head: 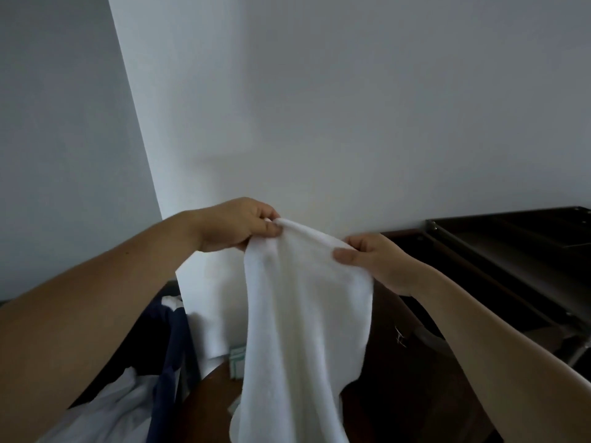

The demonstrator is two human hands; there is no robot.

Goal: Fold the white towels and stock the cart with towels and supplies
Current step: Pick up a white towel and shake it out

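Note:
A white towel (297, 318) hangs in the air in front of me, held up by its top edge and drooping to the bottom of the view. My left hand (236, 225) pinches the top left corner between thumb and fingers. My right hand (374, 260) grips the top edge a little lower and to the right, thumb on the near side of the cloth. The two hands are close together, so the towel bunches between them.
A dark metal cart (511, 251) with a railed top shelf stands at the right against the white wall (319, 107). At the lower left lies a pile of white linen (112, 407) with dark blue fabric (174, 346). Brown floor shows below.

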